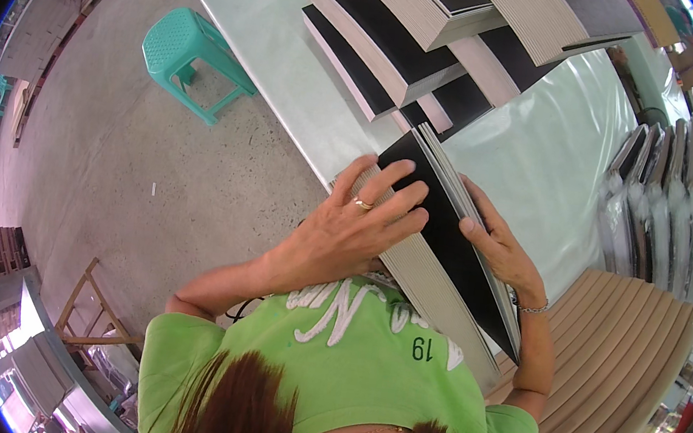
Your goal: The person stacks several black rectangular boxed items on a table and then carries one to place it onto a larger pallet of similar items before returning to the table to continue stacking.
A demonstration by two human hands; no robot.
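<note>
Leaning close to the green shirt, a stack of black-faced boards ran from one o'clock down to four. The left hand lay on its nine o'clock side, fingers slightly spread and bent over the ridged pale edge, tips on the black face; its thumb was hidden, so I could not tell whether it gripped. The right hand, on the three o'clock side, was partly closed about the outer boards, thumb towards the black face. Careful handling probably called for even pressure from both palms, keeping thin edges flush, with flat fingertips sparing the dark surface from scuffs. Curved brown boards stood at four o'clock, near the right elbow. Beyond, the pale tabletop carried more dark-topped stacks towards twelve and one; plastic-wrapped panels stood near three, and a green stool at ten, well apart
</note>
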